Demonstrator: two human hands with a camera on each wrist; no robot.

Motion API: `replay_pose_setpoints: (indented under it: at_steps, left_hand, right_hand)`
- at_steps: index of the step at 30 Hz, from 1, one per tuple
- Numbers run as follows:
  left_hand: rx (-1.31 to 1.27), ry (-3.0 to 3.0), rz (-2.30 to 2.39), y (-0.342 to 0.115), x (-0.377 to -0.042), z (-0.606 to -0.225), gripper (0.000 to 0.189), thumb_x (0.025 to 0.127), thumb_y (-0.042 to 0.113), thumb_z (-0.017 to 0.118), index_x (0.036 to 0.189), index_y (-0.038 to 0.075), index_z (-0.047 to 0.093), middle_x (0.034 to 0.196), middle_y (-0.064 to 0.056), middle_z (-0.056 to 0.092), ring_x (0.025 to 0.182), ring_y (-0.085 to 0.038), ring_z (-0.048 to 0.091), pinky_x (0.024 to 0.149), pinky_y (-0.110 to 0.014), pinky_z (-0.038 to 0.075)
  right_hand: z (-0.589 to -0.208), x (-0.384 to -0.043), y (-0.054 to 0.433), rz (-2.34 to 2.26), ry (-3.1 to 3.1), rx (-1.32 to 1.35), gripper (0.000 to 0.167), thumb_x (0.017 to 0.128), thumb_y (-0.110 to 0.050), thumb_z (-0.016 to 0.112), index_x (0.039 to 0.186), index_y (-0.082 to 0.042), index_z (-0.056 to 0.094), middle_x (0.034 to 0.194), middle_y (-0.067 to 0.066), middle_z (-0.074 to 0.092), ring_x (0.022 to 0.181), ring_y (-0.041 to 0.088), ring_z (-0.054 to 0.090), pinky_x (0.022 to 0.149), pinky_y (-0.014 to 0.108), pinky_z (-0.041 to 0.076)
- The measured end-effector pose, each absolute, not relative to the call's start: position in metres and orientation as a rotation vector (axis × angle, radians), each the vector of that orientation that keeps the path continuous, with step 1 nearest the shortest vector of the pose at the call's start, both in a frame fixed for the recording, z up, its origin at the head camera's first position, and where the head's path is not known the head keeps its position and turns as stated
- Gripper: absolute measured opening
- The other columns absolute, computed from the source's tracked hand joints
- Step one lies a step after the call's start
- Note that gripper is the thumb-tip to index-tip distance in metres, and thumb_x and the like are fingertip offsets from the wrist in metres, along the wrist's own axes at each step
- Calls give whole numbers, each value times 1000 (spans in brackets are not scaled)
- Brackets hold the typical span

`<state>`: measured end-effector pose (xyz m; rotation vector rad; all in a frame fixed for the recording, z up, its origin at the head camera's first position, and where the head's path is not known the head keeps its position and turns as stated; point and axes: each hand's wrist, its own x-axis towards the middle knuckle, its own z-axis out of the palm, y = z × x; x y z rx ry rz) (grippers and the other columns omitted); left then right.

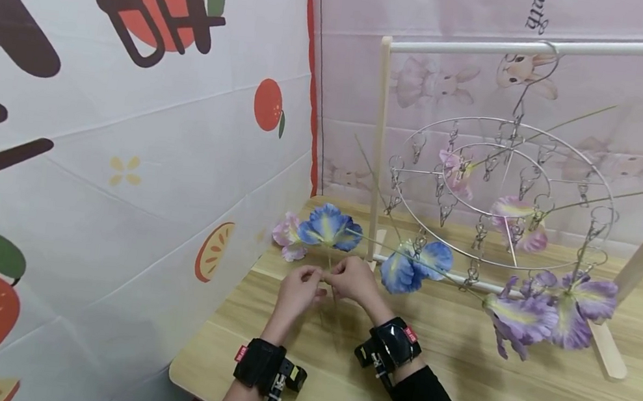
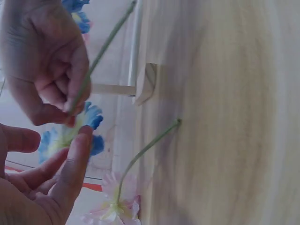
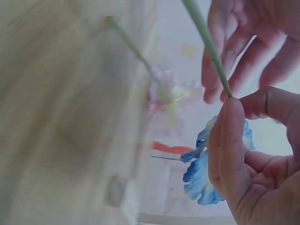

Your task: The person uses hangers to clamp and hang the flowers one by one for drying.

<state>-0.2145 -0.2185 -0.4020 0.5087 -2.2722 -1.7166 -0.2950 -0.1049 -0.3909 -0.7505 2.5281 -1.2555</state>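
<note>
My right hand [image 1: 356,279] pinches the green stem [image 3: 211,56] of a blue artificial iris [image 1: 327,227] between thumb and fingers. The bloom faces away toward the back of the table. Close beside it, my left hand [image 1: 298,289] has its fingers loosely spread near the stem, with nothing gripped in the left wrist view. The stem's lower end points back toward me, over the tabletop. A pink artificial flower [image 1: 292,238] lies just left of the blue one, its own stem [image 2: 150,145] stretching over the wood.
A rack with a white bar [image 1: 478,50] carries a round wire clip hanger [image 1: 591,157]. From its clips hang another blue iris [image 1: 405,271], purple irises [image 1: 521,316] and pink flowers [image 1: 521,225], some stems sticking out sideways. A printed cloth wall [image 1: 174,146] borders the table's left side.
</note>
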Motion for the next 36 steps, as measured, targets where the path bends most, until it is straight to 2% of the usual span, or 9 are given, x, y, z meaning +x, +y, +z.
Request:
replay_pose_setpoints:
  at_steps: [6,12,17,19,22,25,28,30,36]
  left_hand:
    - [457,-2129,-1721,-222,-215,-394,35,100,22,50,124,-1,60,117,-23,67,84,-22,72,73,-31,63]
    - [438,-1990,-1679,-223,-213,-382,33,97,27,55,112,0,66,106,-21,69,70,-5,65,65,-21,61]
    - [439,-1943,-1664,-222,-211,-376,29,93,26,62,105,1,70,99,-19,71,62,-1,61,58,-14,56]
    - [446,-1943,-1656,-222,-210,-375,26,92,23,65,104,2,71,97,-17,72,62,-1,61,58,-14,55]
    - [442,-1938,-1651,-222,-209,-376,22,90,19,67,102,1,72,96,-19,72,62,0,61,57,-14,55]
    - [441,-1918,-1682,-223,-208,-376,21,89,15,67,102,-1,71,94,-18,73,61,0,62,56,-14,56]
    - [446,-1873,-1757,-226,-204,-374,22,90,13,66,104,-3,70,88,-13,73,63,-4,65,58,-15,57]
    - [452,-1846,-1817,-227,-200,-372,21,90,11,65,105,-3,69,83,-7,72,64,-6,66,59,-15,58]
    - [441,-1864,-1883,-225,-185,-366,24,90,10,64,105,-9,67,72,5,69,59,-5,64,56,-14,57]
  right_hand:
    - [-367,-279,-105,-1331,2520,-784,20,82,-26,70,69,-10,66,57,-2,62,48,9,58,45,20,47]
    - [-350,-264,-104,-1288,2589,-866,27,84,-36,70,76,-10,67,53,-2,55,45,9,42,43,19,34]
    - [-345,-258,-105,-1246,2646,-922,21,85,-29,67,75,-11,68,56,0,59,46,10,44,44,20,34]
    - [-345,-257,-105,-1220,2664,-948,19,84,-26,67,70,-13,67,54,-1,58,45,10,44,51,23,38]
    - [-344,-255,-106,-1195,2684,-986,19,82,-24,67,66,-14,65,51,-3,55,46,11,45,72,36,49]
    - [-342,-252,-106,-1179,2666,-1015,12,83,-19,66,73,-13,69,61,-1,63,51,11,52,77,36,52]
    - [-340,-252,-105,-1216,2646,-1083,12,87,-14,62,95,-11,71,80,3,70,63,11,59,59,23,49]
    - [-340,-253,-103,-1299,2660,-1185,18,90,-10,59,105,-10,69,88,5,71,70,13,63,58,21,51]
    - [-343,-260,-101,-1387,2858,-1702,25,88,0,61,107,-14,70,100,4,66,83,17,64,64,26,56]
